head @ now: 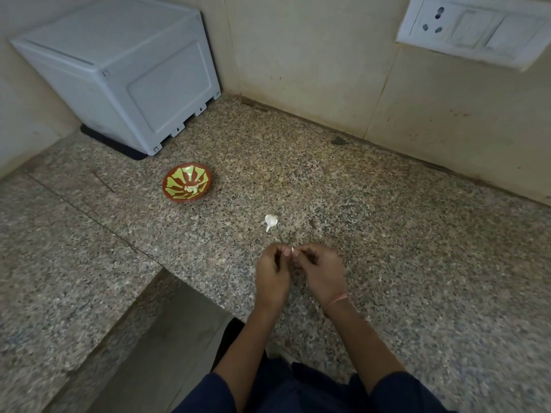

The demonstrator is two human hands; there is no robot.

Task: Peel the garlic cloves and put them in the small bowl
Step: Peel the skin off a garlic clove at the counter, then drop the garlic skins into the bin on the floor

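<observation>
fig. 1 — both hands on one garlic clove, bowl off to the left

from my remote view through the head camera, the speckled granite counter [387, 234] fills most of the field and meets a pale wall at the back. a grey plastic box [119, 70] stands in the far left corner, and a white socket plate [474, 28] is set in the wall at upper right. the left hand [272, 275] and right hand [322, 272] meet near the counter's front edge, fingers curled inward and fingertips close together. between them they pinch the held clove [293, 249], of which i see only a small white tip. i cannot tell how much skin is on it. a thin thread band [337, 302] circles the right wrist. the small bowl [176, 177], red-brown with a yellow-green petal pattern, sits well apart from the hands, to the left and near the box. a loose clove [270, 221], white with a tapering tail, lies on the counter just beyond the fingertips — between hands and bowl. a pale garlic piece [192, 189] rests inside the bowl.
</observation>
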